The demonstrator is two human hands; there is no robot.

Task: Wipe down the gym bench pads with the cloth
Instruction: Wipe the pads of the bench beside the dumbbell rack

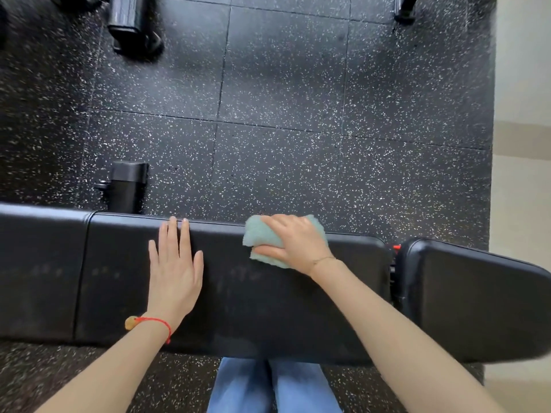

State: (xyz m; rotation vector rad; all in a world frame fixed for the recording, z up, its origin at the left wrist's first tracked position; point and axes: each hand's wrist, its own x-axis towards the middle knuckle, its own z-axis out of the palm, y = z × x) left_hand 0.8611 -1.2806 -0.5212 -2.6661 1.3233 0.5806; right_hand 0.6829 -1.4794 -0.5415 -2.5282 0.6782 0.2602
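A long black gym bench runs across the view below me. Its main pad fills the middle, a shorter pad joins it at the left, and a separate pad lies at the right beyond a gap. My left hand rests flat on the main pad, fingers spread, fingertips at its far edge. My right hand presses a pale green cloth onto the far edge of the same pad, right of centre. The cloth bunches out from under the palm and thumb.
Black speckled rubber tiles cover the floor beyond the bench. A black bench foot sticks out behind the left part. Another black equipment foot stands at the top left. A pale wall runs along the right. My jeans show below the pad.
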